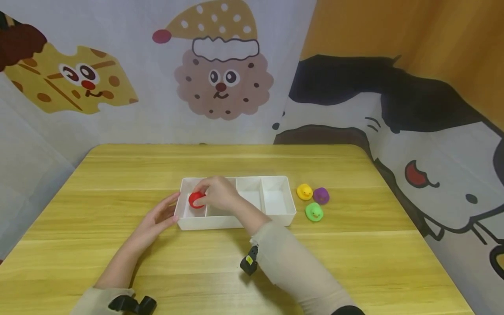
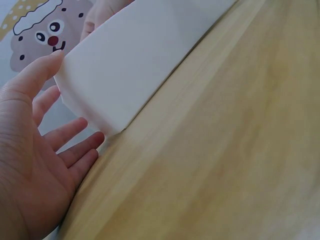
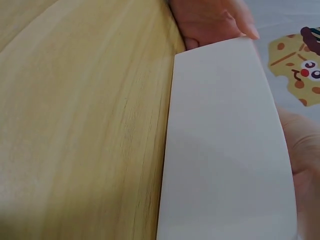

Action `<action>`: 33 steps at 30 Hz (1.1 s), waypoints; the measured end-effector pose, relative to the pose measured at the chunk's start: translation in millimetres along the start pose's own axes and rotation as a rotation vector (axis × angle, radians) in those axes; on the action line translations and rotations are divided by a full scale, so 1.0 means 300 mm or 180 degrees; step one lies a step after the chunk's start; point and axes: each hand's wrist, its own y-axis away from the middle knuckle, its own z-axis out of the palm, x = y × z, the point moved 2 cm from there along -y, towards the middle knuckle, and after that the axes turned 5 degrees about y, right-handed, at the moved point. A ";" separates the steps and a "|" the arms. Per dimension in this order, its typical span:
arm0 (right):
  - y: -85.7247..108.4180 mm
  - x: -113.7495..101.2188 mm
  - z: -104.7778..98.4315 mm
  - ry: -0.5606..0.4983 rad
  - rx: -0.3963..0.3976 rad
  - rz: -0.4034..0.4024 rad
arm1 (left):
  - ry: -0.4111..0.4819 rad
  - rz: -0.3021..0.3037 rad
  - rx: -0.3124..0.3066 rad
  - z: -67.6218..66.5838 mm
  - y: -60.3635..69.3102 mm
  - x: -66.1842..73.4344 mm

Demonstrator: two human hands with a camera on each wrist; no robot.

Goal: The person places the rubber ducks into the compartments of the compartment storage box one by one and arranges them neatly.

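Observation:
A white divided box (image 1: 210, 223) lies lengthwise on the table. In its leftmost compartment, my right hand (image 1: 220, 193) pinches a small red toy duck (image 1: 194, 199) between thumb and fingers, which cover part of it. My left hand (image 1: 155, 221) touches the box's left end, thumb at the near corner. In the left wrist view the fingers of this hand (image 2: 35, 150) are spread and loosely extended beside the end wall. From the right wrist, the box's long front wall (image 3: 225, 145) hides the red duck and most of my right hand (image 3: 302, 150).
Right of the box, a yellow duck (image 1: 305, 192), a purple duck (image 1: 321, 196) and a green duck (image 1: 314, 212) sit close together on the wooden table (image 1: 354, 262). Behind the table hangs a cloth with cartoon prints (image 1: 224, 87).

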 end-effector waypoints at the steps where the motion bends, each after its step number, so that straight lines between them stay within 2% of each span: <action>1: -0.004 0.001 0.003 0.0005 -0.0023 0.0000 | -0.0003 -0.0008 -0.0002 0.000 -0.001 0.000; 14: -0.034 -0.001 0.023 -0.0021 -0.0200 0.0075 | -0.0071 -0.0043 -0.0010 -0.002 -0.004 0.000; 33: -0.036 -0.020 0.025 0.0284 -0.0330 0.0296 | -0.0051 -0.0039 0.0012 -0.002 0.000 -0.002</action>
